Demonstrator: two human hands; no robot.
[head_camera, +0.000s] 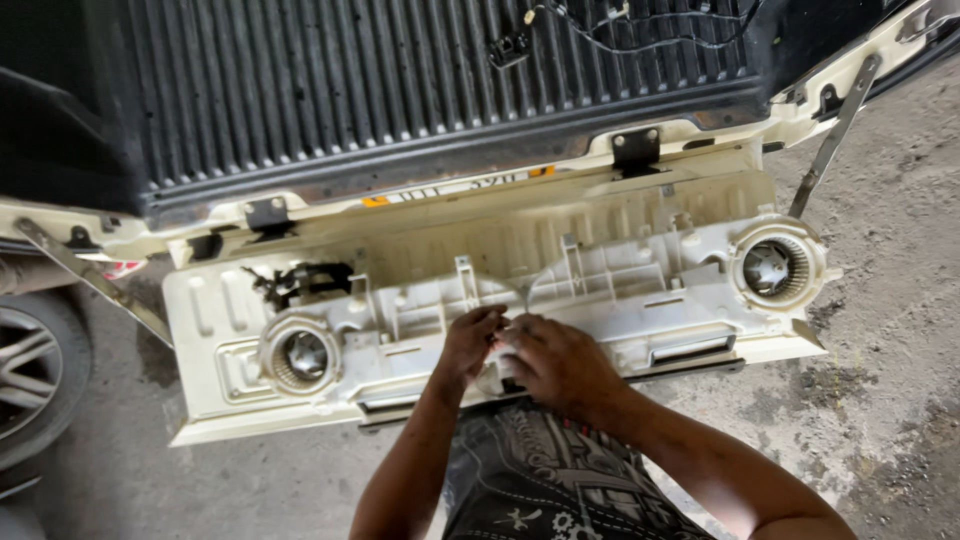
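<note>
Two bare hands are brought together at the near middle of a long cream-white moulded plastic blower housing (600, 275). The left hand (472, 340) is curled, its fingertips pressed down on the housing's near edge. The right hand (560, 362) is cupped beside it, touching it, and its fingers are closed round a small pale part (503, 352) that is mostly hidden, so what is pinched cannot be told exactly. Both forearms are raised from below the frame and converge, wrists bent downward, the right arm more steeply angled.

The step in hand is judged to be the working of a small fitting at the housing's centre, a clip or connector being freed or seated. Steady fingertip pressure from the left hand and a careful pull or twist from the right would seem to be called for next.

The housing is laid across the lowered cream tailgate (215, 320) of a pickup truck. A round slotted fan opening (298, 355) is seen at its left end and another round fan opening (772, 266) at its right. Beyond lies the ribbed black bed liner (400, 80), with loose black wiring (620, 25) on it. Stained grey concrete floor (880, 400) surrounds the truck, and a dark car wheel (30, 370) is seen at the left edge.
</note>
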